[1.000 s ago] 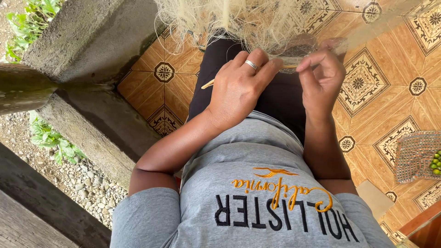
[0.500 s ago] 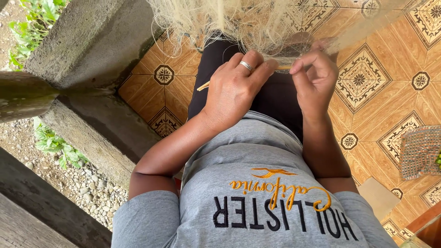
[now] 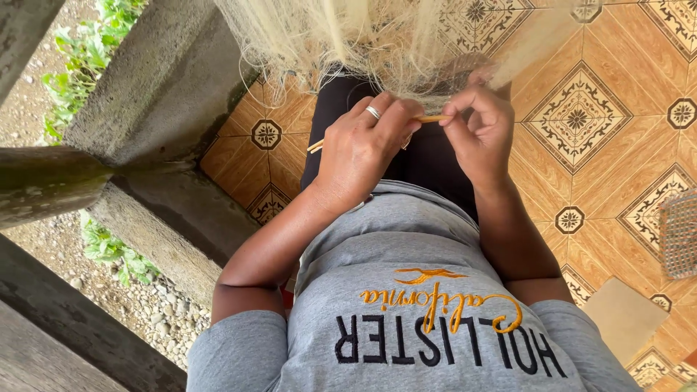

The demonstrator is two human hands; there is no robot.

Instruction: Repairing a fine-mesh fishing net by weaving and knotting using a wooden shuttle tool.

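Netting [image 3: 377,43], pale, fine and surely limp, hangs tangle-prone while left hand [image 3: 363,149] pinches a stiff wooden needle [image 3: 316,145] and right hand [image 3: 483,127] pinches strands.

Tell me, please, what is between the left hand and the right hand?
In the head view, a thin yellowish stick bridges the gap from the left hand to the right hand. Pale net fibres hang just above it, with dark trousers below.

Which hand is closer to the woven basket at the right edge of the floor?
Right. The right hand pinches the pale netting nearer the woven basket; the left hand, holding the thin wooden stick, sits farther away, toward the concrete ledge.
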